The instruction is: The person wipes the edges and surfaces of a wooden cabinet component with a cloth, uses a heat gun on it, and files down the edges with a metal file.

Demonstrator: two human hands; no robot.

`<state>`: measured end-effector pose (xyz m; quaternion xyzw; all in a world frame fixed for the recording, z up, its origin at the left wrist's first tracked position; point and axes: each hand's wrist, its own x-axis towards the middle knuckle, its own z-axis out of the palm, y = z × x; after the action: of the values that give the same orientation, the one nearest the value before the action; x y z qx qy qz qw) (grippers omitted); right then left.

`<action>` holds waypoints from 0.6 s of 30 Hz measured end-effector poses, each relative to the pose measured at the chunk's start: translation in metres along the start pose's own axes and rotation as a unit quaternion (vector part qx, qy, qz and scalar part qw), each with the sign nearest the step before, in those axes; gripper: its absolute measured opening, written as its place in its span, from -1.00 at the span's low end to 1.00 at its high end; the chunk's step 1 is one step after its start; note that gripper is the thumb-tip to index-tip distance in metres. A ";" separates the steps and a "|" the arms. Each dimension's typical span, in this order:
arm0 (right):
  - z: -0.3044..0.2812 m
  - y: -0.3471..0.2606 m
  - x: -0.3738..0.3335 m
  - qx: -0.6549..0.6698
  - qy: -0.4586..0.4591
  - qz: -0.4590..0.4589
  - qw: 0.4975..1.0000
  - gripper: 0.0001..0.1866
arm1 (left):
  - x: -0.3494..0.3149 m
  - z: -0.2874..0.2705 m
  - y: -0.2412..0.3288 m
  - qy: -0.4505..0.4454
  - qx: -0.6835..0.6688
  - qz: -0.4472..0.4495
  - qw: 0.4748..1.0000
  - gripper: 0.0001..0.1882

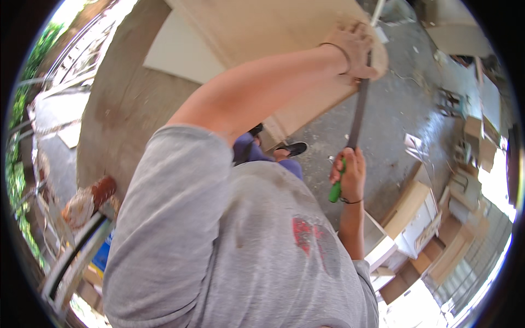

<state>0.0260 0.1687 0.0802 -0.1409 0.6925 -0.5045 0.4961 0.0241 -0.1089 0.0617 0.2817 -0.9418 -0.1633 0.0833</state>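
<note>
A flat, dark metal file (358, 117) with a green handle (336, 190) reaches from my right hand up to the rounded corner of a large beige board (262, 27). My right hand (351, 172) is closed round the handle end of the file. At the board's corner, my left hand (355, 49) lies with its fingers stretched over the surface. Its thumb crosses the far part of the file, so the file's tip is partly hidden. Whether the left fingers press on the file or only on the board, I cannot tell.
My shoes (295, 148) stand on the grey concrete floor (322, 131) below the board. Wooden cabinet pieces (407, 210) and boxes are stacked at the right. A paler panel (178, 49) lies beneath the board. A rusty brown cylindrical piece (103, 189) is at the left.
</note>
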 end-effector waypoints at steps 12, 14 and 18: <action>0.071 -0.015 0.026 0.055 0.009 -0.018 0.998 -0.81 | 0.011 0.018 -0.011 0.088 -0.045 -0.027 0.995 -0.31; 0.071 -0.017 0.031 0.062 -0.006 -0.021 0.998 -0.81 | 0.014 0.020 -0.025 0.109 -0.103 -0.034 0.988 -0.28; 0.032 -0.014 0.032 0.016 -0.046 -0.040 0.998 -0.80 | 0.000 -0.002 -0.026 0.071 -0.097 -0.015 0.993 -0.12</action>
<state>0.0330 0.1223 0.0751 -0.1836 0.6550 -0.5277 0.5087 0.0382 -0.1302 0.0541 0.2971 -0.9090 -0.2344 0.1745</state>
